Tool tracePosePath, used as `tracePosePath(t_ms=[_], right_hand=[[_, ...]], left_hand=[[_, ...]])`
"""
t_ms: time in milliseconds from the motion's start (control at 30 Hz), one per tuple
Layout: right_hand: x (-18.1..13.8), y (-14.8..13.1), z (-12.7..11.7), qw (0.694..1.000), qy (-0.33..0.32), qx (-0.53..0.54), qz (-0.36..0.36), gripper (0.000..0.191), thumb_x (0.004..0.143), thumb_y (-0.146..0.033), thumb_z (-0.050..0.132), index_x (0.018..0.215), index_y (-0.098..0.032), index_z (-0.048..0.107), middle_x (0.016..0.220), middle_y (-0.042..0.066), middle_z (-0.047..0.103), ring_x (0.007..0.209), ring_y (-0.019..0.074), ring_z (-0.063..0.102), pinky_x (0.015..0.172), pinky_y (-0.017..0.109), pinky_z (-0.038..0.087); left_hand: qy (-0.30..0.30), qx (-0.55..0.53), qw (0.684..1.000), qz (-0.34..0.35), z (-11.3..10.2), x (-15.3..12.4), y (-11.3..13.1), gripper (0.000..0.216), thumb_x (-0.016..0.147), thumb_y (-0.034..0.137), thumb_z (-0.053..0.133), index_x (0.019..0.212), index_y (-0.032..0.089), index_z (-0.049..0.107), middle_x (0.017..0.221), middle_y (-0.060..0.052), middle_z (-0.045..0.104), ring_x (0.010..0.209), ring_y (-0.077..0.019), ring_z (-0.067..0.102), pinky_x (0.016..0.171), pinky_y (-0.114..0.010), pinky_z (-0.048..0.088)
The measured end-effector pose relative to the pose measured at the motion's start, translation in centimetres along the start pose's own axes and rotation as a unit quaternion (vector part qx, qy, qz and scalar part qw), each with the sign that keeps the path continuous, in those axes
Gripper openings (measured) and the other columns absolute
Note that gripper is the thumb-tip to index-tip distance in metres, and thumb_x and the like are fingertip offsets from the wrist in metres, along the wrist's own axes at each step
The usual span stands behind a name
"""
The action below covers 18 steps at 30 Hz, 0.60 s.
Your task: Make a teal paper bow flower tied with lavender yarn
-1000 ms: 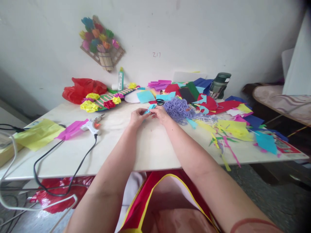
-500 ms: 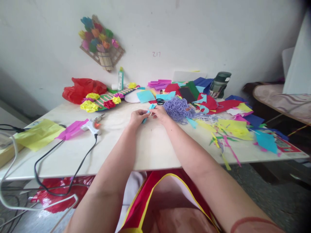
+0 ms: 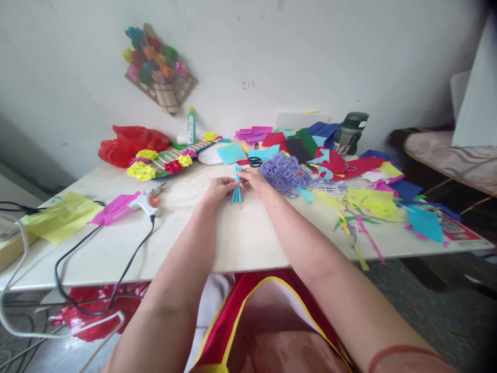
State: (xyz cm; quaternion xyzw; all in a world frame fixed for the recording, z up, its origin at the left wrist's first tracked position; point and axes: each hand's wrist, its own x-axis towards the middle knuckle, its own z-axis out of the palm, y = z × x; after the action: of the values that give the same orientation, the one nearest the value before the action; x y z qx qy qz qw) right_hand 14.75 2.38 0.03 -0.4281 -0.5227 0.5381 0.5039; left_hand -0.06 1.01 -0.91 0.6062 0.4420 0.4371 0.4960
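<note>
A piece of light-blue pleated paper [image 3: 237, 195] stands between my hands over the middle of the table, gathered narrow at its waist and fanned at both ends. My left hand [image 3: 222, 187] pinches it from the left. From the right, the fingers of my right hand [image 3: 251, 178] close on its upper part. Whether a thread runs around the waist is too small to tell. Just beyond my right hand lie black-handled scissors [image 3: 254, 161] and a tangled heap of purple yarn [image 3: 285, 173].
Coloured paper scraps [image 3: 373, 203] cover the table's right side, with a dark bottle [image 3: 350, 134] behind. To the left are a corded glue gun [image 3: 146, 203], yellow paper [image 3: 62, 215] and a flower-decorated board [image 3: 166, 160]. A glue bottle [image 3: 191, 127] stands near the wall.
The pleated paper has turned from a slant to nearly upright, and more of its lower end shows below my fingers. Both hands remain on it; the view has shifted slightly.
</note>
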Motion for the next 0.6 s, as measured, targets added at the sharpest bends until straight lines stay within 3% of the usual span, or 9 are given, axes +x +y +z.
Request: tracePosePath(t_ms=[133,400,600], right_hand=[[-0.03,-0.13,-0.08,0.999,0.004,0.032,0.005,0.012,0.074,-0.029,0.058,0.075,-0.016,0.059,0.058,-0.005,0.055,0.046,0.0060,0.047,0.040,0.017,0.035],[0.19,0.05,-0.13,1.000,0.009,0.004,-0.021,0.009,0.067,-0.021,0.056,0.075,-0.017,0.058,0.059,-0.005,0.055,0.048,0.0070,0.050,0.039,0.017,0.035],[-0.06,-0.27,0.00,1.000,0.023,-0.012,-0.016,0.018,0.066,-0.017,0.051,0.081,-0.017,0.061,0.060,-0.004,0.057,0.051,0.0082,0.054,0.040,0.016,0.035]], left_hand=[[-0.009,-0.011,1.000,-0.003,-0.07,0.04,-0.11,0.044,0.053,0.051,0.078,0.073,0.013,0.066,0.063,-0.001,0.062,0.056,-0.0104,0.053,0.058,-0.025,0.041],[0.005,-0.011,1.000,-0.012,-0.04,0.13,-0.24,0.041,0.054,0.048,0.078,0.072,0.013,0.065,0.061,-0.001,0.061,0.053,-0.0095,0.050,0.055,-0.024,0.038],[0.026,0.003,1.000,-0.010,0.17,0.17,-0.20,0.041,0.050,0.046,0.078,0.071,0.013,0.064,0.055,0.002,0.056,0.048,-0.0080,0.044,0.050,-0.023,0.032]])
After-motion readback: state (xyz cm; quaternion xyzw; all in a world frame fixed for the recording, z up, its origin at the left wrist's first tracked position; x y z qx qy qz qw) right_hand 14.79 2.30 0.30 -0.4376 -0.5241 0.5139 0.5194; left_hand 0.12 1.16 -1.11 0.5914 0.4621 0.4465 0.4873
